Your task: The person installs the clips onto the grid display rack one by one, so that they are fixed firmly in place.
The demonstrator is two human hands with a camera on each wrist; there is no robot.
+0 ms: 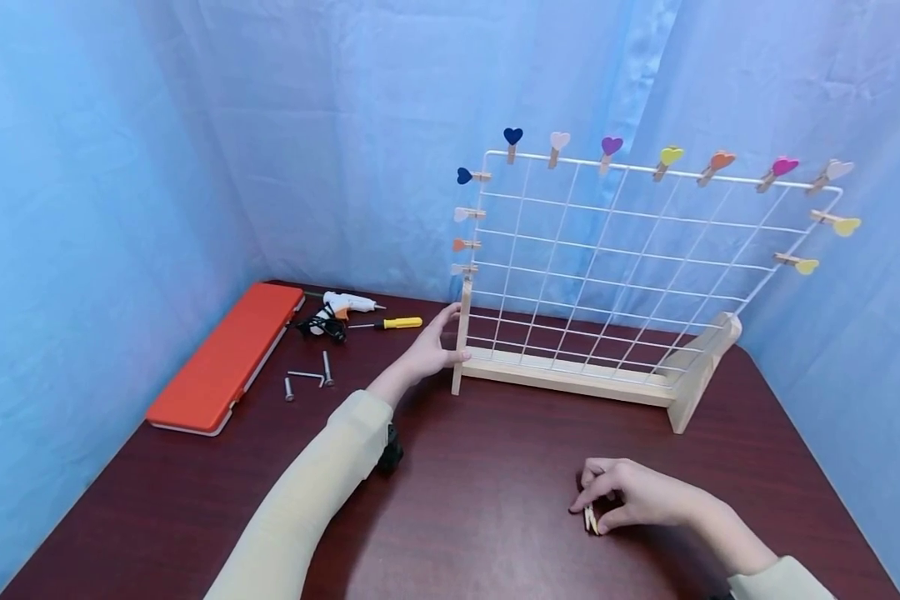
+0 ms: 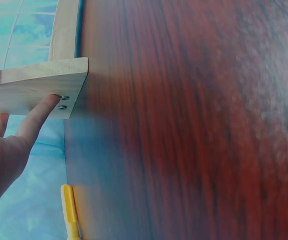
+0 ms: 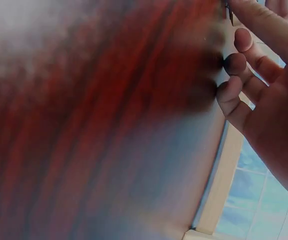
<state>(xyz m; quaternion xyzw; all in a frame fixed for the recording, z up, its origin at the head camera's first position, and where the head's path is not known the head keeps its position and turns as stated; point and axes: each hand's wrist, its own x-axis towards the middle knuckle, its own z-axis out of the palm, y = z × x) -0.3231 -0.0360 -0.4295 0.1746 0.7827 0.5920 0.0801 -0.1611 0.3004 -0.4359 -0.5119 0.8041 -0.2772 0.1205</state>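
A white wire grid (image 1: pixel 570 242) stands upright in a wooden base (image 1: pixel 562 379) at the back right. My left hand (image 1: pixel 427 352) grips the base's left side panel (image 2: pixel 38 82), thumb across the front edge. One fingertip touches the panel beside two screws (image 2: pixel 62 107) in the left wrist view. Close over the table, my right hand (image 1: pixel 633 493) pinches a small wooden clothespin (image 1: pixel 590 520) between thumb and fingers. Only a sliver of it shows at the top of the right wrist view. Heart-topped clothespins line the grid's top wire, such as a purple one (image 1: pixel 611 146), and both sides.
A long red case (image 1: pixel 228 354) lies at the table's left. Beside it are a white glue gun (image 1: pixel 348 302) with a black cord, a yellow-handled screwdriver (image 1: pixel 402 322) and several bolts (image 1: pixel 327 368). Light blue curtains (image 1: pixel 390 150) hang around the table.
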